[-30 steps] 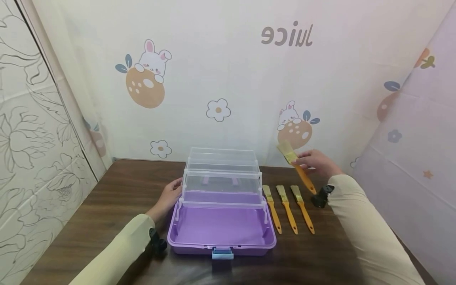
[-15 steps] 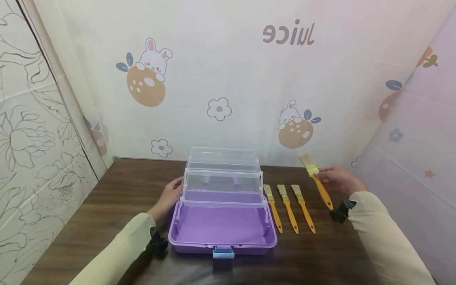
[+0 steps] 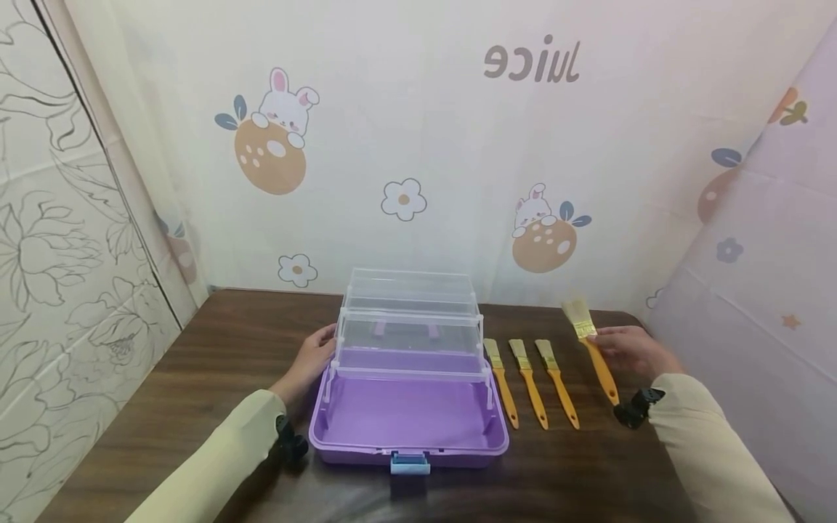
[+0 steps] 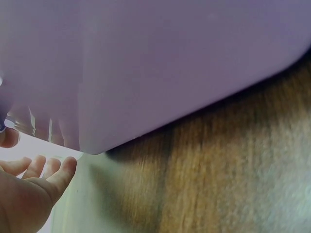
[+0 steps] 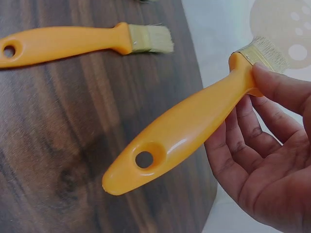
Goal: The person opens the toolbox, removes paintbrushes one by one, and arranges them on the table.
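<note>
A paintbrush (image 3: 595, 356) with an orange handle and pale bristles is in my right hand (image 3: 631, 349), at the right of the table. In the right wrist view, the thumb and fingers pinch this brush near its metal ferrule, and the handle slants free. Three similar brushes (image 3: 530, 385) lie side by side to the left of it. My left hand (image 3: 314, 359) is at the rear left side of a purple box (image 3: 405, 414) with raised clear trays (image 3: 412, 341). In the left wrist view its fingers (image 4: 60, 177) are extended near the box's corner; contact is partly hidden.
The dark wooden table (image 3: 222, 349) meets a patterned curtain (image 3: 418, 145) at its back edge. A blue latch (image 3: 410, 463) hangs at the box's front. The three lying brushes stand close to the box's right side.
My right hand has moved the held brush to the right and lower, away from the row of three brushes. My left hand and the box stay where they were.
</note>
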Demonstrator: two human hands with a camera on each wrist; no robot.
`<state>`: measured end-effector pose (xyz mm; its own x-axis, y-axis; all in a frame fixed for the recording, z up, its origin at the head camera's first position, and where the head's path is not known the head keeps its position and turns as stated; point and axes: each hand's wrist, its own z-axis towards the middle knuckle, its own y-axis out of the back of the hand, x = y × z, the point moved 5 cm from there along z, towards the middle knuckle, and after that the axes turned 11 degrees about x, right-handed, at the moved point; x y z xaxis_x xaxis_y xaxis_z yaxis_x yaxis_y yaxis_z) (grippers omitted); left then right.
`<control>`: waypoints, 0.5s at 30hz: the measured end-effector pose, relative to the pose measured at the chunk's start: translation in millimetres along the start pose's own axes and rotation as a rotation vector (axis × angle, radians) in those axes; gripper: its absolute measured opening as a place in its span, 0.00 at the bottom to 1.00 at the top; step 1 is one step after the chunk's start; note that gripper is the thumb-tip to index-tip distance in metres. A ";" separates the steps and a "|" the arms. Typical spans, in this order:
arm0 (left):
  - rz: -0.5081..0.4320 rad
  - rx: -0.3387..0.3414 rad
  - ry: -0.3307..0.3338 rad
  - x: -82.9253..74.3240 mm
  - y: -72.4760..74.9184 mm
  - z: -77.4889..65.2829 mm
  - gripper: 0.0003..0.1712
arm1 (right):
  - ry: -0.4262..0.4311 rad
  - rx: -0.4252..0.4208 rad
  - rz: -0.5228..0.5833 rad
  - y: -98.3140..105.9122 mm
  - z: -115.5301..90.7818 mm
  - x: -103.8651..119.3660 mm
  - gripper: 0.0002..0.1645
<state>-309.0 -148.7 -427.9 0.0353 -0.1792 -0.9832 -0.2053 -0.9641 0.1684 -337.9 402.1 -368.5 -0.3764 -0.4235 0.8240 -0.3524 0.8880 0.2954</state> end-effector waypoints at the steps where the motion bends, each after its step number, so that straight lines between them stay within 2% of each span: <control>1: 0.006 0.001 0.001 0.7 -0.3 -0.1 0.29 | -0.002 0.001 -0.003 0.2 -0.1 -2.9 0.38; 8: -0.003 -0.005 0.001 -1.7 -0.4 -2.2 0.29 | -0.019 -0.005 -0.027 0.9 1.3 -21.3 0.40; 15: 0.005 0.000 0.002 -3.7 -1.1 -2.1 0.28 | -0.029 -0.007 0.010 1.0 5.7 -39.6 0.40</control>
<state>-306.8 -147.4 -424.2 0.0362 -0.1841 -0.9822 -0.2050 -0.9633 0.1730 -328.3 418.7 -403.6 -0.4044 -0.4192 0.8128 -0.3420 0.8936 0.2907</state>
